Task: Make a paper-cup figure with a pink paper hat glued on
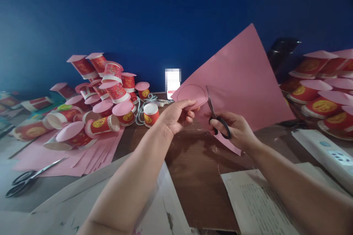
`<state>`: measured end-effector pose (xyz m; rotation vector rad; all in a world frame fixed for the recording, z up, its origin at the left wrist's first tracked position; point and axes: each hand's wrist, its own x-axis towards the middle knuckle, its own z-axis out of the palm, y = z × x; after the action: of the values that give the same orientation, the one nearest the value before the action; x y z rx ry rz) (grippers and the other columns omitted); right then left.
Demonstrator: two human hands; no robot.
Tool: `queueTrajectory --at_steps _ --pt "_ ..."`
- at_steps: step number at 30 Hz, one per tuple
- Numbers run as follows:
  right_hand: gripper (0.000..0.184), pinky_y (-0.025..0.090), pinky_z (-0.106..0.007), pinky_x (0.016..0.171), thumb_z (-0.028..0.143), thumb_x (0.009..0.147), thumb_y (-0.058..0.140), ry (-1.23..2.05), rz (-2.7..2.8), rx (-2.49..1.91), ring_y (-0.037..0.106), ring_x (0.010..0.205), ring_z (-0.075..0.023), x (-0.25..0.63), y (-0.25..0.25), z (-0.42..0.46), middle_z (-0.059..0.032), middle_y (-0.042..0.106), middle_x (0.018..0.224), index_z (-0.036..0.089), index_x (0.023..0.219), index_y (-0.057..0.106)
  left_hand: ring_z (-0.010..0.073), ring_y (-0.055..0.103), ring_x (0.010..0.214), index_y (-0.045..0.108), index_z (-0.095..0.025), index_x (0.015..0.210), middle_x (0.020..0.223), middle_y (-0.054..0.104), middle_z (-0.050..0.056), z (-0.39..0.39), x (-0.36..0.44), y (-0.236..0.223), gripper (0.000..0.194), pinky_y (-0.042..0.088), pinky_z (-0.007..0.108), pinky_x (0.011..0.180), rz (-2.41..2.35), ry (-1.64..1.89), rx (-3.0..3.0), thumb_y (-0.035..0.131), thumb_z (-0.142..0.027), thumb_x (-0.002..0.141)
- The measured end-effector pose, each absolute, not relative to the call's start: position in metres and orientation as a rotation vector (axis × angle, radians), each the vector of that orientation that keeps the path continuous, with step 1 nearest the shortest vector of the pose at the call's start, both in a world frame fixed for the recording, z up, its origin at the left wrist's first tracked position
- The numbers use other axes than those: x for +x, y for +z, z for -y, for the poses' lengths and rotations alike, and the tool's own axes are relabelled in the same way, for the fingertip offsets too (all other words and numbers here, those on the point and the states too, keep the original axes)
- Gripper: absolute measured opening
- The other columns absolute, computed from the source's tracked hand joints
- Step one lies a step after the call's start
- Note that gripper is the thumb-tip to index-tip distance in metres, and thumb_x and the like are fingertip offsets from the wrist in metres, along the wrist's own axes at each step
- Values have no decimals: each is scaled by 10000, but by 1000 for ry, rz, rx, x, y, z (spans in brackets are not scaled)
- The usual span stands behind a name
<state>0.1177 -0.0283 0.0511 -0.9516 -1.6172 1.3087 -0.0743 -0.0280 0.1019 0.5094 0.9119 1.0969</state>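
A large sheet of pink paper is held up above the table, tilted with one corner pointing upward. My left hand pinches it at the lower left, thumb on top, over a circle drawn in dark line. In my right hand is a pair of scissors with black handles, my fingers through the loops. The blades point up, at the right side of the drawn circle. A strip of the sheet hangs down below the scissors. Part of the circle's lower edge is hidden by my left fingers.
Red paper cups with pink paper discs are piled on the left, more cups on the right. One cup stands alone near a coiled cord. Other scissors, stacked pink sheets, a power strip and a lit screen are around.
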Motion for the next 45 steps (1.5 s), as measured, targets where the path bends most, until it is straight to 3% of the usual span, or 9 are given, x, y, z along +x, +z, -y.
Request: queueTrajectory --at_steps 5,8,15,26,45 --pt "374 443 -257 576 502 794 659 1318 1700 -1004 586 589 -127 120 52 25 -15 636 673 168 961 674 1 445 411 615 -105 723 646 599 13 23 -76 95 56 330 85 336 -905 1030 413 644 -149 741" --pt "384 426 -241 554 542 813 613 1333 1777 -1057 571 578 -117 119 52 23 -19 632 658 161 825 663 16 475 422 615 -111 735 639 598 12 15 -76 79 22 353 90 345 -966 1038 396 627 -124 748" --pt "435 430 -245 533 592 749 648 1438 1753 -1216 557 539 -123 115 27 11 -17 617 613 160 701 626 15 478 405 606 -104 763 632 596 8 0 -77 37 42 381 92 359 -1089 970 355 604 -123 801" --pt "463 413 -238 506 619 690 681 1477 1701 -1200 529 514 -110 114 17 5 -13 612 586 159 692 629 34 486 434 596 -108 737 599 572 0 0 -77 28 82 356 105 356 -1178 970 480 669 -132 764" --pt "522 421 -261 530 670 736 606 1366 1793 -1183 521 518 -118 119 12 1 -16 599 564 152 694 643 40 446 418 580 -131 671 519 517 -25 2 -78 24 222 307 129 358 -1238 1021 733 777 -234 680"
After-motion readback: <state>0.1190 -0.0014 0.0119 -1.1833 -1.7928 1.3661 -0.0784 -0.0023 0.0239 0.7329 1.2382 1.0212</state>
